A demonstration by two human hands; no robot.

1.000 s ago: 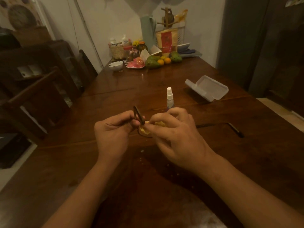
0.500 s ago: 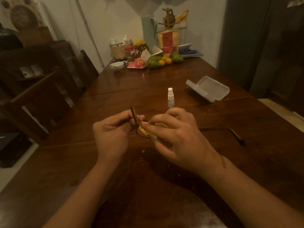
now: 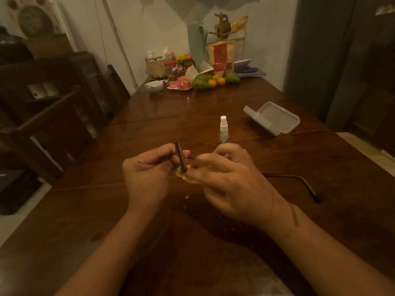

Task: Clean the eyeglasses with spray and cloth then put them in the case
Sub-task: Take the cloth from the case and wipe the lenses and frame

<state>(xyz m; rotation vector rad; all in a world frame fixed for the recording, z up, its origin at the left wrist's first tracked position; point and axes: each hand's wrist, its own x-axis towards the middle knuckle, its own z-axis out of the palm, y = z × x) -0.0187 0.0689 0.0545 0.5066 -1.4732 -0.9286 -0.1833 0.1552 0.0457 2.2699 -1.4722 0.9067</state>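
the left hand (image 3: 149, 169) pinches the eyeglasses (image 3: 181, 157) by the frame above the worktop (image 3: 106, 210) while the right hand (image 3: 226, 178) rubs a lens with the yellow cloth (image 3: 188, 177). wiping looks midway; the spray bottle (image 3: 223, 130) stands beyond, and the open case (image 3: 275, 118) waits empty.

Bare counter (image 3: 149, 129) is lying open to the left of both hands out to the left edge, and across the near stretch between the forearms. Straight ahead, the spray bottle (image 3: 223, 130) is standing upright just beyond the right hand (image 3: 230, 182), while the open case (image 3: 275, 118) is sitting toward the right edge and the glasses' temple arm (image 3: 299, 180) is reaching out to the right. Jars, fruit and a bowl (image 3: 154, 86) are crowding the far edge, with clear wood lying between them and the bottle.
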